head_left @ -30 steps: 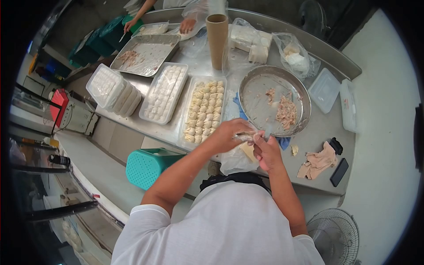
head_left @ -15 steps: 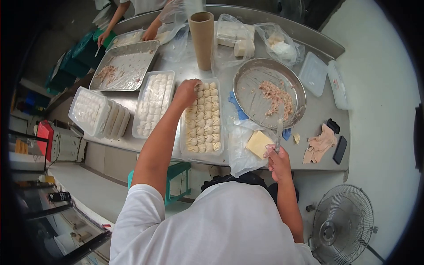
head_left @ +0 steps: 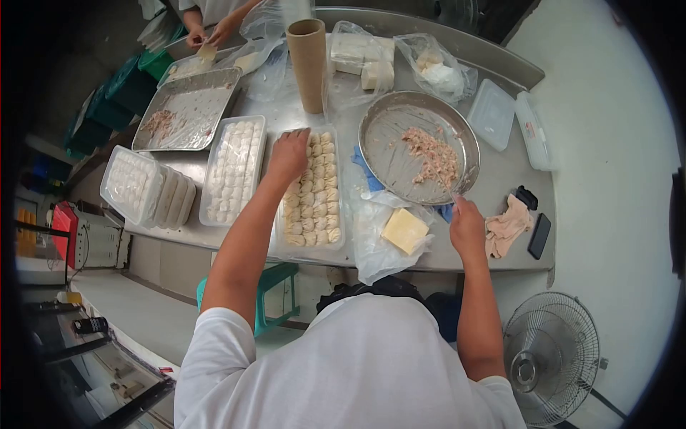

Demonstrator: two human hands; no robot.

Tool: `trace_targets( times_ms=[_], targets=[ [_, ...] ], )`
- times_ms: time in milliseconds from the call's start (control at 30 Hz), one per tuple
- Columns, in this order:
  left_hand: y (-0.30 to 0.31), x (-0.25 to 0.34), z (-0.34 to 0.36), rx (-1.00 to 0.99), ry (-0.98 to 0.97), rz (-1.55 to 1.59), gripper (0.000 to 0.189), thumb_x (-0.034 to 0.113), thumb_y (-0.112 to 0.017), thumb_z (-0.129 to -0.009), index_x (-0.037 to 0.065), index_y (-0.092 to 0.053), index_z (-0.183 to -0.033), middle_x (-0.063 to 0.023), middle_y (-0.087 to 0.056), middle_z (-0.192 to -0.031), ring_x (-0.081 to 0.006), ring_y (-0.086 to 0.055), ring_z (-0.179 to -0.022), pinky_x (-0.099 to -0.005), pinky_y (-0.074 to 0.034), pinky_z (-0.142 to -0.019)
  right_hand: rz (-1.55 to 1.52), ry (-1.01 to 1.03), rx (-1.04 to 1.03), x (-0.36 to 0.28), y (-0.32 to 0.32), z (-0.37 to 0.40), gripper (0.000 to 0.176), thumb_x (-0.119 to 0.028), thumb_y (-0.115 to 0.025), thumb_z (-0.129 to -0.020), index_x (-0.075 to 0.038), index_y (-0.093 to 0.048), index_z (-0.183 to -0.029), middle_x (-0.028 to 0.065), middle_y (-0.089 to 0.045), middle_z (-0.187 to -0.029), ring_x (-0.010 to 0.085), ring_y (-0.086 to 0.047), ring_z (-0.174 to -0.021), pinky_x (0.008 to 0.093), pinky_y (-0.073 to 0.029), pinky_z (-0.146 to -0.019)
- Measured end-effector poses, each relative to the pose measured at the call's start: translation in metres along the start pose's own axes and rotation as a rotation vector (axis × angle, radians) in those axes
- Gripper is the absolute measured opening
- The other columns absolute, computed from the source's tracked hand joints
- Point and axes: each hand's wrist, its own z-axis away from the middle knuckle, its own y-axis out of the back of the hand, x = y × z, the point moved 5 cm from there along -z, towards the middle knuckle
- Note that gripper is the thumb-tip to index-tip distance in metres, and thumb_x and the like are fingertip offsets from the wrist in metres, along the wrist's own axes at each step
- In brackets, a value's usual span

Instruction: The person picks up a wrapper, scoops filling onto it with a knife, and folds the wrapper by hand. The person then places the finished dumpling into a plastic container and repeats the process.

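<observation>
My left hand [head_left: 289,154] reaches over the upper left of a clear plastic tray [head_left: 339,239] packed with rows of pleated dumplings [head_left: 314,204]. Its fingers are closed around a dumpling at the far end, largely hidden by the hand. My right hand [head_left: 466,223] is closed on a narrow metal spreader at the near rim of a round metal pan [head_left: 382,168]. Most of the spreader is hidden now. Pinkish minced filling [head_left: 432,154] lies in the pan. Between my hands, a stack of yellow square wrappers [head_left: 405,230] rests on a plastic bag [head_left: 371,247].
Left stand a tray of white dumplings [head_left: 234,164], stacked containers [head_left: 143,186] and a rectangular metal tray [head_left: 189,93]. A cardboard tube [head_left: 309,68] rises behind. A co-worker's hands [head_left: 211,32] hold a wrapper. Right lie a cloth [head_left: 509,225] and phone [head_left: 539,236].
My right hand has moved up from beside the wrappers to the pan's rim with the spreader. My left hand stays at the dumpling tray's far end. The co-worker's hands have come together around a wrapper.
</observation>
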Motion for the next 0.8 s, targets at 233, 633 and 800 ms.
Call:
trace_targets(
  times_ms=[233, 633, 800],
  targets=[
    [-0.034, 0.18, 0.074, -0.358, -0.257, 0.567, 0.024, -0.001, -0.062, -0.079, 0.003, -0.067, -0.102, -0.0204, -0.06, -0.116, -0.0371, -0.054, -0.114, -0.0425, -0.044, -0.101, 0.315, 0.014, -0.196, 0.018, -0.033, -0.08, 0.026, -0.006, -0.05, -0.087, -0.005, -0.064, -0.109, 0.0187, -0.062, -0.102, 0.0397, -0.065, -0.091, 0.0487, -0.052, -0.077],
    [-0.041, 0.241, 0.115, -0.42, -0.216, 0.686, 0.021, 0.008, -0.072, -0.073, 0.004, -0.068, -0.094, -0.0165, -0.06, -0.119, -0.0371, -0.053, -0.114, -0.0433, -0.043, -0.099, 0.038, 0.4, -0.512, 0.026, -0.035, -0.064, 0.024, -0.005, -0.05, -0.084, -0.005, -0.071, -0.097, 0.0184, -0.068, -0.094, 0.0391, -0.065, -0.091, 0.0483, -0.051, -0.08],
    [-0.052, 0.234, 0.11, -0.424, -0.119, 0.715, 0.017, 0.006, -0.067, -0.08, 0.001, -0.064, -0.096, -0.0151, -0.061, -0.118, -0.0344, -0.056, -0.111, -0.0402, -0.046, -0.096, -0.169, 0.314, -0.559, 0.044, -0.022, -0.067, 0.022, -0.008, -0.055, -0.085, -0.002, -0.071, -0.099, 0.019, -0.07, -0.095, 0.0363, -0.067, -0.088, 0.0422, -0.052, -0.079]
  ],
)
